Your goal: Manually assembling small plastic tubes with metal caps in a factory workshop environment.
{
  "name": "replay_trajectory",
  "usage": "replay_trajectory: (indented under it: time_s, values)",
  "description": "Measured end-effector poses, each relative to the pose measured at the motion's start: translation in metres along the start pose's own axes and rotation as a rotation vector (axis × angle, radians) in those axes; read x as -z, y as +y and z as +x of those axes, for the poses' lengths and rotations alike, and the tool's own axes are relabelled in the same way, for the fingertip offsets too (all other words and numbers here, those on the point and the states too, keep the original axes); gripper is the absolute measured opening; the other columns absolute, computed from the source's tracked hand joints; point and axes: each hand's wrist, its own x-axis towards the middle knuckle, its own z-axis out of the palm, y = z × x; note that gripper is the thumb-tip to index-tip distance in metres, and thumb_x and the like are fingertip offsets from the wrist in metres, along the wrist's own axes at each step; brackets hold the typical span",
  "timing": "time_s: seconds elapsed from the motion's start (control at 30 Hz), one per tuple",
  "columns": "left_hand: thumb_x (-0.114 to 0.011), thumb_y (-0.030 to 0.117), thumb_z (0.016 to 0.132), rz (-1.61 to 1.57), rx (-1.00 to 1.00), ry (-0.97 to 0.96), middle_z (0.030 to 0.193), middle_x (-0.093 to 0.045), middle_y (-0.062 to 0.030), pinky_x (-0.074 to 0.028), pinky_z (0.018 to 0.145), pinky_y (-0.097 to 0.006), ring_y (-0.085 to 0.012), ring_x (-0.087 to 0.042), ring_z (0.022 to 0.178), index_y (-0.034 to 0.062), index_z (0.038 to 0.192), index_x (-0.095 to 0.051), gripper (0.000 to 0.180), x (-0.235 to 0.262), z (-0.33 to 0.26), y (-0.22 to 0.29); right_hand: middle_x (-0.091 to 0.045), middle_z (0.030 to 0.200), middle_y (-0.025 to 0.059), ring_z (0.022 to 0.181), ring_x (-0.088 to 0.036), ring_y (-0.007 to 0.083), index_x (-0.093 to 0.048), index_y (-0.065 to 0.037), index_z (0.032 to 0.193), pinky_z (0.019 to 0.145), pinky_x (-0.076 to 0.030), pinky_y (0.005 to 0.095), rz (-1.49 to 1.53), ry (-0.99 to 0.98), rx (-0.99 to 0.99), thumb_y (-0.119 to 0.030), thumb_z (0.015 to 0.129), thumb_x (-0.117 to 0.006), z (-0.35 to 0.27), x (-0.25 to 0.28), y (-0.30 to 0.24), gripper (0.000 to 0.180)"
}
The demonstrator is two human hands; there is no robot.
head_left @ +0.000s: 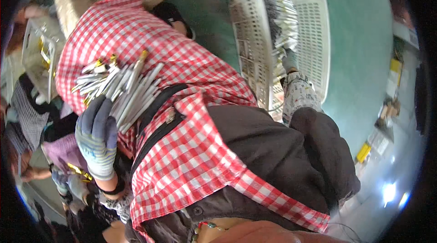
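You get bright, even daylight with soft shadows. Beyond the white basket [314, 20], glare blooms low right, and the rim bends, darkens, blurs.

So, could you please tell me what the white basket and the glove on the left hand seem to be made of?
The white basket looks like moulded plastic with a matte finish: its walls are a regular grid of small holes. The glove on the left hand looks like knitted fabric, grey with pale stripes; the darker fingers may be coated, though that is hard to tell.
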Motion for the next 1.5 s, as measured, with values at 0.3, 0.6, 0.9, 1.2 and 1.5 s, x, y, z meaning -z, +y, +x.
replay_trajectory:
  time_s: [0.3, 0.6, 0.9, 1.2, 1.5]
  values:
    - [-0.067, 0.009, 0.08, -0.009, 0.171, 0.259, 0.112, -0.067, -0.0101, -0.052, 0.079, -0.039, -0.0284, -0.066, 0.092, 0.0079, 0.11, -0.067, 0.031, 0.024, -0.083, -0.029, -0.068, 0.11, 0.0212, 0.103, -0.064, 0.0406, -0.06, -0.007, 0.122, 0.084, -0.051, 0.0463, -0.21, -0.03, 0.315, -0.014, 0.088, -0.054, 0.012, 0.012, 0.04, 0.035]
    - [-0.069, 0.014, 0.08, 0.0, 0.143, 0.247, 0.109, -0.067, -0.0058, -0.054, 0.075, -0.035, -0.0252, -0.067, 0.087, 0.0122, 0.116, -0.066, 0.036, 0.016, -0.074, -0.037, -0.068, 0.111, 0.0192, 0.102, -0.065, 0.0317, -0.067, -0.003, 0.112, 0.087, -0.05, 0.0383, 0.094, 0.074, 0.418, -0.011, 0.093, -0.053, -0.044, 0.05, -0.043, 0.025]
    - [-0.066, 0.025, 0.081, 0.147, -0.039, 0.294, 0.108, -0.067, -0.0042, -0.053, 0.071, -0.034, -0.0213, -0.067, 0.085, 0.0103, 0.113, -0.066, 0.036, 0.004, -0.055, -0.029, -0.067, 0.109, 0.0098, 0.093, -0.066, 0.0258, -0.065, -0.008, 0.112, 0.081, -0.051, 0.039, 0.259, 0.19, 1.67, -0.01, 0.088, -0.063, -0.216, 0.215, -0.336, 0.024]
    - [-0.059, 0.019, 0.083, 0.225, -0.08, 0.075, 0.099, -0.065, -0.0068, -0.055, 0.073, -0.035, -0.0223, -0.065, 0.089, 0.0089, 0.113, -0.064, 0.032, -0.026, -0.031, 0.022, -0.059, 0.085, 0.0103, 0.071, -0.064, 0.0252, -0.063, -0.007, 0.108, 0.058, -0.052, 0.039, -0.28, 0.054, 1.989, -0.018, 0.083, -0.06, -0.267, 0.203, -0.394, 0.027]
    - [-0.061, 0.019, 0.085, 0.193, 0.097, -0.022, 0.096, -0.064, -0.0131, -0.054, 0.065, -0.036, -0.0264, -0.066, 0.077, 0.0024, 0.116, -0.063, 0.034, -0.033, -0.03, 0.028, -0.062, 0.092, 0.0108, 0.083, -0.063, 0.0306, -0.062, -0.009, 0.107, 0.071, -0.05, 0.043, -0.084, -0.037, 1.884, -0.013, 0.082, -0.063, -0.233, 0.239, -0.362, 0.025]
